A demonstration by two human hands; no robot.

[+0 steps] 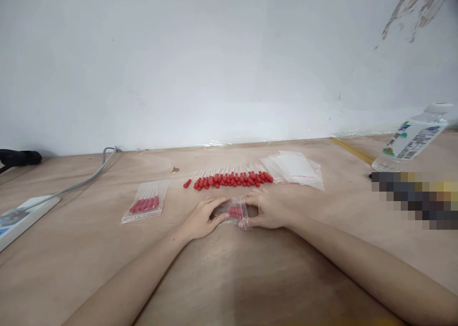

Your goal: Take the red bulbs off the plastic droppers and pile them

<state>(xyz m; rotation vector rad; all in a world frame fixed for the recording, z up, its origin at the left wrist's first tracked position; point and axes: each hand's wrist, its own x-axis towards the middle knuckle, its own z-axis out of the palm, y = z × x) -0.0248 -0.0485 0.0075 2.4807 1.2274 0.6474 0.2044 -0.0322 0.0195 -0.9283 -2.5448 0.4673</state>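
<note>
Between my hands, low over the wooden table, is a small clear zip bag [244,221] with a few red-tipped sticks [235,212] in it. My left hand [203,218] grips the bag's left side, thumb and fingers curved round it. My right hand [268,210] pinches the bag's right edge between thumb and fingers. Just beyond my hands lies a row of red-tipped sticks [232,178], with thin white shafts pointing away from me. Left of my left hand, a filled bag [145,204] with several such sticks lies flat.
A stack of flat clear bags [296,168] lies right of the row. Farther right stand a tilted plastic bottle [411,137] and a blurred dark and yellow shape [418,197]. At left are a power strip [30,219], its grey cable [86,179] and a black object [21,158].
</note>
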